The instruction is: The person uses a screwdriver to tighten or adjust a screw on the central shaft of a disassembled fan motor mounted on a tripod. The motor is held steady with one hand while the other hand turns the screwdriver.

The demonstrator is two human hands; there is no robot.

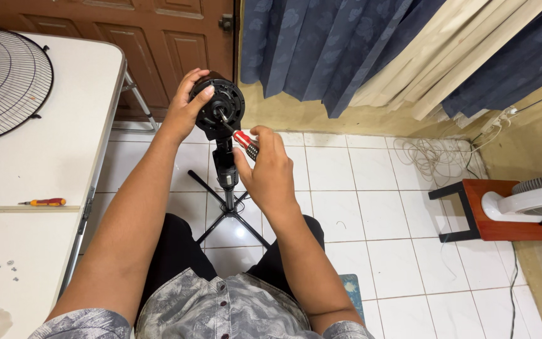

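Left hand wrapped round fan motor at 10 o'clock, steadying it; right hand pinching screwdriver, tip near the shaft.

I see a grey short-sleeved shirt with a pale leaf print and small dark buttons down the front, black trousers, and bare forearms.

screwdriver handle mostly hidden in right hand, fan grille cut off
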